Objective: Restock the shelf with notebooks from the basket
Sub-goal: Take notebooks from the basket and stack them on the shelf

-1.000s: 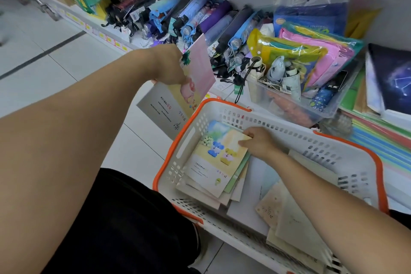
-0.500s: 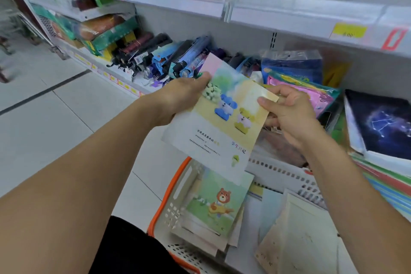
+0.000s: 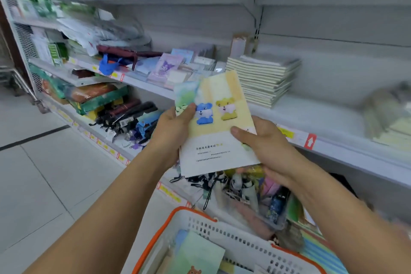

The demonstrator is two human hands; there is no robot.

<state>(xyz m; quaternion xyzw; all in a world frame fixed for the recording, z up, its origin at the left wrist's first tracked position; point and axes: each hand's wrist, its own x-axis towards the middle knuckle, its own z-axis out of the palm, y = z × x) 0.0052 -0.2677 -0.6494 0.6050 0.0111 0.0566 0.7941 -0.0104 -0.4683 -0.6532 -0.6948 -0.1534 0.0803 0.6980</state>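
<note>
I hold thin notebooks (image 3: 219,127) with a yellow cover and cartoon animals upright in front of the middle shelf (image 3: 329,118). My left hand (image 3: 172,129) grips their left edge, my right hand (image 3: 263,144) grips the lower right edge. How many notebooks are in the bundle I cannot tell. Below, the white basket with an orange rim (image 3: 235,244) holds more notebooks, one green with a bear (image 3: 198,256). A stack of pale notebooks (image 3: 264,78) lies on the middle shelf just behind the held ones.
Folded umbrellas (image 3: 126,115) fill the lower shelf at left, and a clear bin of umbrellas (image 3: 251,191) sits under my hands. Sticker packs (image 3: 169,66) lie left of the stack. More pale goods (image 3: 391,122) rest at far right. Tiled floor (image 3: 44,173) lies to the left.
My right hand took a notebook out of the basket and joined it to the one in my left hand. Both hands then lifted the bundle, and my view rose to the middle shelf.
</note>
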